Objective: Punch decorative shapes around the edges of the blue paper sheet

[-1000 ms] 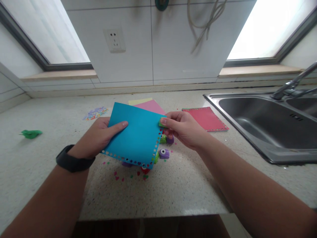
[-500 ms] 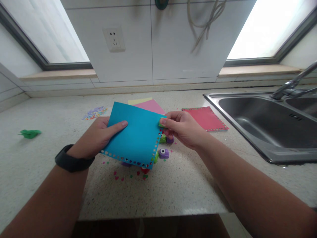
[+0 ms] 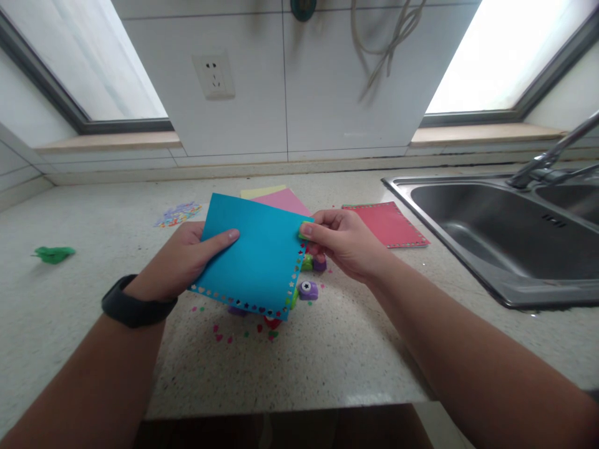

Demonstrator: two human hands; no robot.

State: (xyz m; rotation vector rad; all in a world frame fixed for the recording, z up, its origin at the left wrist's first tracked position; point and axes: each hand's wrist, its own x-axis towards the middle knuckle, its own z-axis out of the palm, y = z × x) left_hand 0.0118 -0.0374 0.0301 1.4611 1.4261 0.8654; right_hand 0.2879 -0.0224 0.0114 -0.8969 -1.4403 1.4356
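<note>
A blue sheet of paper [image 3: 253, 249], with small shapes punched along its bottom and right edges, is tilted above the counter. My left hand [image 3: 187, 255] grips its left side, thumb on top and fingers hidden beneath. At the upper right corner my right hand [image 3: 341, 240] pinches a small green craft punch [image 3: 305, 230], mostly covered by the fingers. Under and beside the sheet lie several more punches, among them a purple one [image 3: 308, 290] and a red one [image 3: 271, 322], both on the counter.
Pink paper [image 3: 287, 201] and yellow paper [image 3: 262, 192] lie behind the blue sheet. Red punched sheets [image 3: 386, 224] rest near the sink [image 3: 468, 231]. Colourful cut-outs [image 3: 180, 214] and a green crumpled item [image 3: 55, 254] are on the left. Paper bits [image 3: 218, 333] are scattered in front.
The whole view has shifted very slightly. Both hands keep the same hold on the blue sheet and the green punch.
</note>
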